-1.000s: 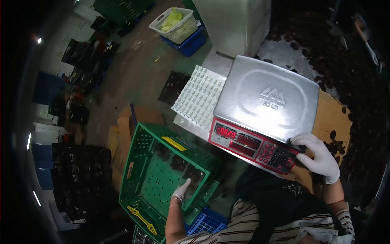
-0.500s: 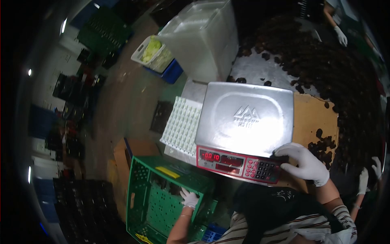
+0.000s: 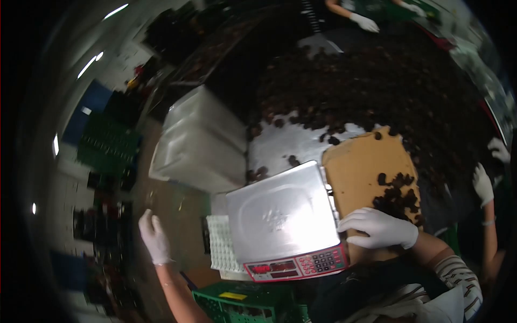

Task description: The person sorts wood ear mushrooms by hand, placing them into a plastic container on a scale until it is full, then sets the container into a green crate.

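My right hand [image 3: 379,228], in a white glove, rests at the right edge of a digital scale [image 3: 283,215], its fingers stretched toward the metal pan and the thumb apart. It holds nothing that I can see. The scale has a bare silver pan and a red front panel with keys; its red digits are blurred. My left hand [image 3: 154,237], also white-gloved, is raised in the air at the left, over the floor, with fingers stretched and nothing visible in them. Below it to the right is a green crate [image 3: 237,301], partly cut off by the frame's bottom.
Stacked whitish translucent bins [image 3: 202,145] stand behind the scale. A pale textured tray [image 3: 222,242] lies at its left. Right of it is cardboard [image 3: 361,167] with dark clumps [image 3: 398,196]. Many dark pieces [image 3: 366,86] cover the table. Co-workers' gloved hands [image 3: 483,185] show at the right and top.
My left hand has left the green crate and risen to the left. The view has turned, so scale and bins appear lower and farther left. My right hand stays by the scale's right edge.
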Motion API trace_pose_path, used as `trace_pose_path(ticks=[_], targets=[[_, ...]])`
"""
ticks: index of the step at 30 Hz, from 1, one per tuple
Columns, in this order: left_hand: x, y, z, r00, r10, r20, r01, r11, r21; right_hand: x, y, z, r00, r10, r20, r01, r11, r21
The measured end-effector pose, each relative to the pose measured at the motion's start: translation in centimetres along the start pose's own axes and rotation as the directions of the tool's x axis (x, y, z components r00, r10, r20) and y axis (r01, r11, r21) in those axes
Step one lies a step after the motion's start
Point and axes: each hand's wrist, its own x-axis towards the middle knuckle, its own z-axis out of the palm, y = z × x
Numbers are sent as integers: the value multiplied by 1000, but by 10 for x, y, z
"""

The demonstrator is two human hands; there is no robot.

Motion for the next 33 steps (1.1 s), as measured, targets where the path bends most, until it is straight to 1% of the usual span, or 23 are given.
trace_pose_path(ticks=[1,2,3,5,6,7,8,9,10,11,12,13,16,18,19,22,25,26,27,28,29,31,33], targets=[[35,4,12,1000,13,-14,-12,999,41,-7,4,-4,998,0,-57,-2,1000,-24],[68,7,24,999,-6,-37,5,999,-46,-17,11,-10,993,8,-116,-14,999,-51],[100,11,31,999,-38,-30,37,998,-54,-29,20,-15,980,46,-191,-59,996,-66],[155,-3,49,994,-108,23,111,978,-176,-54,29,-36,929,158,-336,-187,981,-58],[187,-34,61,984,-146,101,165,960,-226,-67,33,-46,897,218,-384,-256,965,-50],[214,-73,78,991,-79,106,104,963,-250,-82,38,-51,845,245,-476,-317,945,-77],[241,-96,80,951,-139,278,147,989,-9,-98,42,-54,788,257,-559,-372,923,-99],[239,-86,92,963,-52,264,51,999,12,-113,44,-54,732,292,-615,-438,894,-96],[242,-79,99,945,-101,312,54,986,158,-125,40,-58,691,311,-653,-490,865,-106],[236,-59,103,969,-97,229,14,940,342,-136,42,-59,664,358,-656,-534,842,-81],[223,-26,104,988,-75,134,9,900,436,-143,43,-58,637,400,-659,-575,816,-60],[220,-14,106,987,-103,119,43,904,425,-147,42,-56,621,420,-662,-597,801,-52],[237,-58,121,973,-186,136,113,899,423,-149,43,-49,633,416,-653,-618,779,-103],[238,-62,120,979,-191,75,143,897,418,-146,49,-45,650,417,-635,-613,782,-114],[229,-35,116,948,-302,100,214,837,504,-143,51,-43,662,415,-625,-603,789,-115],[208,-1,108,979,-203,-29,182,794,580,-132,59,-40,695,384,-608,-569,811,-138],[207,-9,106,888,-214,-407,359,876,322,-126,61,-41,707,382,-595,-565,812,-150],[228,-60,103,853,-167,-495,292,938,186,-126,64,-41,705,391,-592,-574,805,-151],[237,-72,101,814,-132,-565,214,973,81,-127,67,-41,702,401,-589,-583,798,-151],[241,-79,99,767,-106,-633,122,992,-18,-128,78,-38,714,345,-610,-568,794,-216],[240,-85,91,768,101,-632,-29,992,123,-129,93,-32,725,290,-624,-554,784,-280],[167,7,83,912,-62,-405,-92,932,-351,-127,98,-28,755,206,-622,-537,739,-407],[80,111,74,970,-19,-244,-75,925,-372,-114,101,-29,782,208,-588,-543,690,-479]])
